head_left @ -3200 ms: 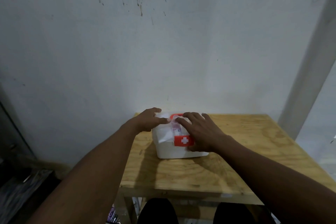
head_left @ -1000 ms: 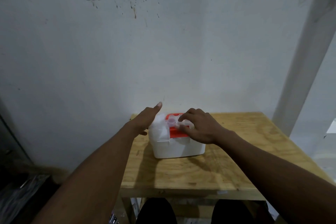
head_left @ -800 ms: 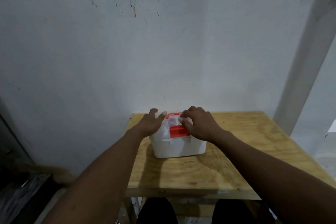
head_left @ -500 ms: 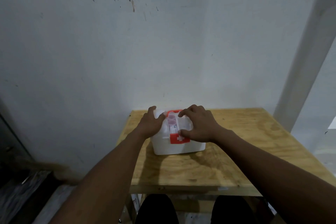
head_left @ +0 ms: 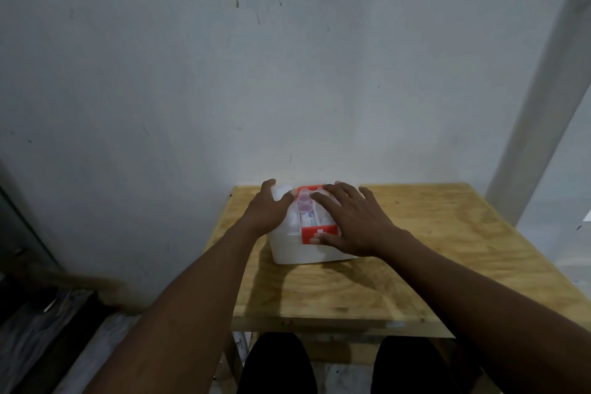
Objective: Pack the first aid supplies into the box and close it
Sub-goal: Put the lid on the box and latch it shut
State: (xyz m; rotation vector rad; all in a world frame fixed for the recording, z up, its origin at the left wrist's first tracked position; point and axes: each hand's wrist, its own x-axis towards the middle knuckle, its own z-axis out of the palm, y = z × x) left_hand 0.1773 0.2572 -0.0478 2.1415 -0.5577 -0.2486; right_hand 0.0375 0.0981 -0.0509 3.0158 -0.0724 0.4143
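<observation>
A small white first aid box [head_left: 292,251] with a see-through lid stands on the wooden table [head_left: 415,265], near its back left corner. A red latch [head_left: 311,233] with a white cross hangs down its front, and a red handle [head_left: 307,191] lies on the lid. Supplies show faintly through the lid. My left hand [head_left: 267,211] rests on the lid's left side with fingers straight. My right hand [head_left: 348,221] lies flat over the lid's right side, its thumb on the red latch.
A grey, stained wall stands right behind the table. A pale post [head_left: 540,89] rises at the right. Dark clutter [head_left: 38,323] lies on the floor to the left. My knees [head_left: 278,361] show under the table's front edge.
The red latch has swung down over the box front. My right hand has spread flat across the lid, and my left hand has settled onto the lid's left side.
</observation>
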